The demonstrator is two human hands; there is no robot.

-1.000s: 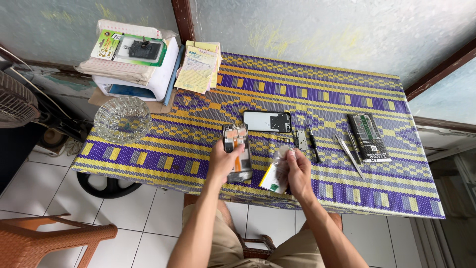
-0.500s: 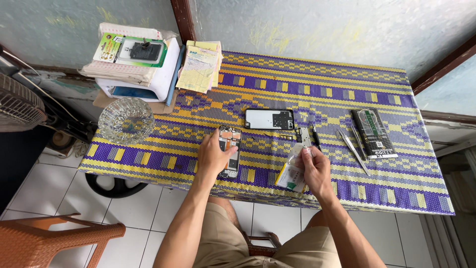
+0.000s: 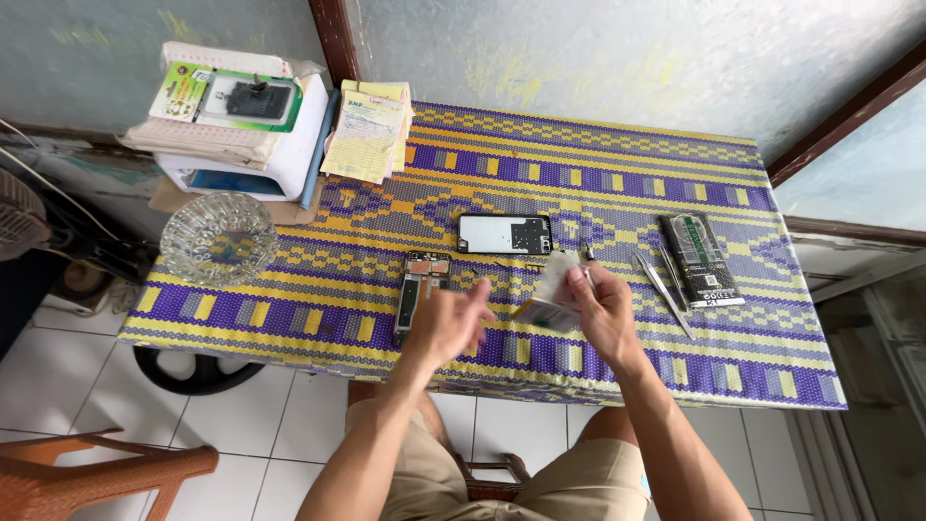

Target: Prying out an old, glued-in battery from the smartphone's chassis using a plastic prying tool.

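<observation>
Left hand (image 3: 446, 323) lifted off phone frame (image 3: 417, 294) — tweezers (image 3: 664, 292), battery (image 3: 702, 259) beside.

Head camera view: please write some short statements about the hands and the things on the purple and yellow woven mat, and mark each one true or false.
1. The right hand holds a small clear plastic packet. True.
2. The left hand presses on the clear cut-glass bowl. False: the bowl stands apart at the left end of the purple and yellow woven mat, untouched.
3. The dark open phone frame lies on the mat by the left hand. True.
4. The metal tweezers lie left of the bowl. False: they lie right of the right hand, beside the black rectangular battery.
5. The yellow paper pad is at the mat's far left corner. True.
</observation>
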